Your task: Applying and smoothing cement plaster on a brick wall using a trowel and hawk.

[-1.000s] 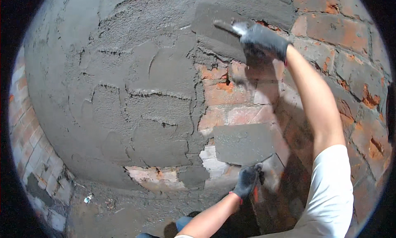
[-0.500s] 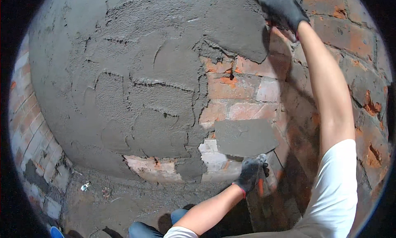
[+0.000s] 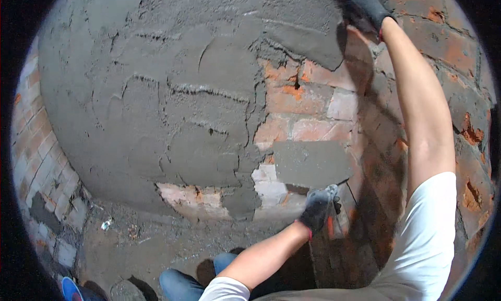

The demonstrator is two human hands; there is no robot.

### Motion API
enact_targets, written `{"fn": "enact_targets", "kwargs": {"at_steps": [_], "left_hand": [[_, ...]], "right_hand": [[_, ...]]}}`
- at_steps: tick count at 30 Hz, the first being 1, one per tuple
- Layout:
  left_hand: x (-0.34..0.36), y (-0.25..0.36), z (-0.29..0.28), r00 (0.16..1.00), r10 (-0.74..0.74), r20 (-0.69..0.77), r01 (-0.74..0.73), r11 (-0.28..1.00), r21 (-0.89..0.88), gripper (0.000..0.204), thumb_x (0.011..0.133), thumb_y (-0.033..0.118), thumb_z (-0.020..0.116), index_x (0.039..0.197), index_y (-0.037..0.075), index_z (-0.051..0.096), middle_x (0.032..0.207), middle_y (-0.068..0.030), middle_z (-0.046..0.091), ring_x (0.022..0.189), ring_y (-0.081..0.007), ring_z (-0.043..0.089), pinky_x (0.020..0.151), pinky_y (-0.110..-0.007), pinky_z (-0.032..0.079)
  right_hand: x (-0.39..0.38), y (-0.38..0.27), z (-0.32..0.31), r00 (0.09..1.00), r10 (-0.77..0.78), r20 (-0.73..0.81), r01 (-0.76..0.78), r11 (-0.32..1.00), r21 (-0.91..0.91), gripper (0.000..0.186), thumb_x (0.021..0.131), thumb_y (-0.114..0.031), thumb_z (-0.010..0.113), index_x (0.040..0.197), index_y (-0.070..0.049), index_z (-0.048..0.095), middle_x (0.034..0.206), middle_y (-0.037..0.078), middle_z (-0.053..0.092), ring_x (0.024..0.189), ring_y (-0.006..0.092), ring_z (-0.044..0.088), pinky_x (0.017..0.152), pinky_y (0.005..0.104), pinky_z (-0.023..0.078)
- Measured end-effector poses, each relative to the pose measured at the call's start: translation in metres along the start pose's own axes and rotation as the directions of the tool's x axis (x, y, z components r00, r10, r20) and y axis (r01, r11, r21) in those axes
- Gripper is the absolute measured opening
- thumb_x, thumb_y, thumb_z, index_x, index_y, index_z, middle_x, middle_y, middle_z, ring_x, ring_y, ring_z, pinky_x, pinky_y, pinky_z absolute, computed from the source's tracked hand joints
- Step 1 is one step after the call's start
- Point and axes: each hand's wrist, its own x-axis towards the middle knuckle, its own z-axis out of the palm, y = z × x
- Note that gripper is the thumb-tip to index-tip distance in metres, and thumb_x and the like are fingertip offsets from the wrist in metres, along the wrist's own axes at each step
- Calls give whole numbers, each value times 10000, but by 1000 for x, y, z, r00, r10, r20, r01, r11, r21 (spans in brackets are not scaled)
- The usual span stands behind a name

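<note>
My left hand (image 3: 317,209), in a dark glove, grips a plasterer's hawk (image 3: 313,164) from its near edge. The hawk's flat grey face lies in front of bare brick. An orange strip and a pale piece show beside this hand; I cannot tell what they belong to. High at the right, my right hand (image 3: 364,9), also dark-gloved, is closed close to the wall at the upper edge of wet grey mortar (image 3: 203,113). Its fingertips and whatever they hold are cut off by the picture's top and hidden by the glove.
Exposed bricks (image 3: 300,100) lie between the mortar and the right-hand brick wall (image 3: 438,45). Another bare patch (image 3: 193,199) shows low down. A second brick wall (image 3: 39,139) rises at left. Below are a dirty floor (image 3: 156,249), a blue bucket (image 3: 70,290) and my knees (image 3: 180,285).
The view has tipped slightly downward, showing more of the blue bucket. My right hand now reaches further past the top edge. My left hand keeps its hold on the hawk.
</note>
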Motion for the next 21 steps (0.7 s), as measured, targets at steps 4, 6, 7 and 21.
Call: {"fn": "enact_targets", "kwargs": {"at_steps": [4,6,7,21], "left_hand": [[21,-67,-2,974,225,-41,-225,974,-13,179,900,237,474,782,127,550,614,-2,516,538,-124,489,487,-279,398],[30,-83,-2,982,178,-62,-175,983,57,198,904,242,460,765,135,551,632,-8,522,529,-124,470,496,-282,400],[24,-62,4,997,51,-61,-48,997,59,163,856,130,473,741,61,565,621,-153,558,553,-264,543,533,-356,431],[-159,10,-174,851,-215,-479,-23,896,-443,120,841,118,559,857,18,622,726,-44,598,616,-133,568,513,-276,457]], "right_hand": [[-18,-7,24,684,725,-78,-501,389,-773,410,756,-393,501,899,-25,612,799,225,625,752,341,621,683,451,477],[-63,-20,57,874,485,28,-301,585,-754,245,823,-288,533,798,-47,570,690,123,591,594,203,587,502,347,456],[-83,-49,79,801,581,146,-283,582,-762,200,813,-254,538,798,-56,559,716,128,586,610,234,583,519,360,461],[-83,-305,228,542,699,467,-838,495,230,250,760,-256,668,774,-12,616,613,68,559,523,143,497,520,292,425]]}}
